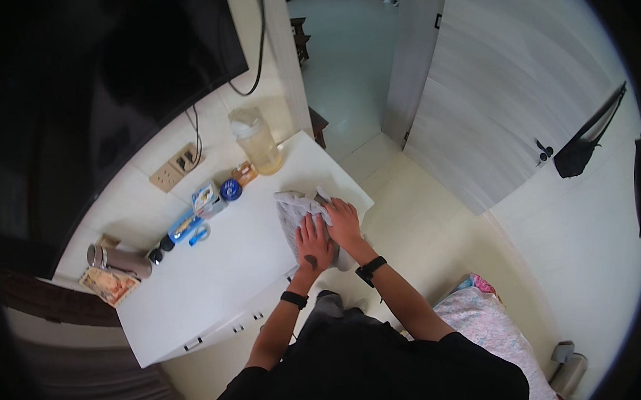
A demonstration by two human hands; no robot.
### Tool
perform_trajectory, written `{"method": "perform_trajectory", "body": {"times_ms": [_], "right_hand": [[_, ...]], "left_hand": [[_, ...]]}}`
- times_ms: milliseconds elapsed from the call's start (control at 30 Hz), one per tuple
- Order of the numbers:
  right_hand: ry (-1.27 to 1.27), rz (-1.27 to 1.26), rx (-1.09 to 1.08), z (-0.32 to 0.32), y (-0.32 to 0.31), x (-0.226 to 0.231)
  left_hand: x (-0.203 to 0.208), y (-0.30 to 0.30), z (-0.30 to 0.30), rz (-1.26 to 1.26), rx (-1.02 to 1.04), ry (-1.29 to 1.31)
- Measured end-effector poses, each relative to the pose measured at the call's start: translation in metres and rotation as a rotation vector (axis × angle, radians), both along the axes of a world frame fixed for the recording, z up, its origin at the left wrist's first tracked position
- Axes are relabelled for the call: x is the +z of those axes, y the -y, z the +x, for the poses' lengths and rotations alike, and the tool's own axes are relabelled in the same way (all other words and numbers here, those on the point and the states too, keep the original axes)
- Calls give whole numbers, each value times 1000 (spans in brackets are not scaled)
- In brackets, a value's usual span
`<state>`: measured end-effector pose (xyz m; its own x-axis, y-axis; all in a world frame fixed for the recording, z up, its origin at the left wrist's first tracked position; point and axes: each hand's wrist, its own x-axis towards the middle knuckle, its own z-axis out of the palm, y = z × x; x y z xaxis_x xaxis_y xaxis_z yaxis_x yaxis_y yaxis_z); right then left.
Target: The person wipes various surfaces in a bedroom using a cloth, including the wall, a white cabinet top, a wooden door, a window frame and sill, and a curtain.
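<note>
A grey-white cloth point(289, 205) lies rumpled on the white cabinet top point(231, 275), near its right end and front edge. My left hand point(314, 242) rests on the cloth with its fingers stretched out and spread. Just right of it, my right hand point(345, 224) lies over the cloth's right side, fingers extended. Part of the cloth pokes up past the right fingertips, and another part hangs by the cabinet's front edge. Dark bands circle both wrists.
Along the wall stand a clear jug point(259, 145), a blue round tin point(231, 189), small boxes, a tape roll point(200, 234) and a brown thermos point(119, 260). A large dark screen point(150, 57) hangs above. Behind me at right is a bed with floral bedding point(480, 329). A door point(502, 99) stands open.
</note>
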<state>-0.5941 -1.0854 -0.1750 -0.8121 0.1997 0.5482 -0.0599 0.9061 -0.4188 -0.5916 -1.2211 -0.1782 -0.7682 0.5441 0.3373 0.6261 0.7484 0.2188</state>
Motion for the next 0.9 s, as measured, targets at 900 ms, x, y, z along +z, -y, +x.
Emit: {"method": "perform_trajectory", "body": {"times_ms": [900], "right_hand": [[272, 41, 619, -64, -115, 42]], "left_hand": [[23, -25, -70, 430, -195, 329]]}}
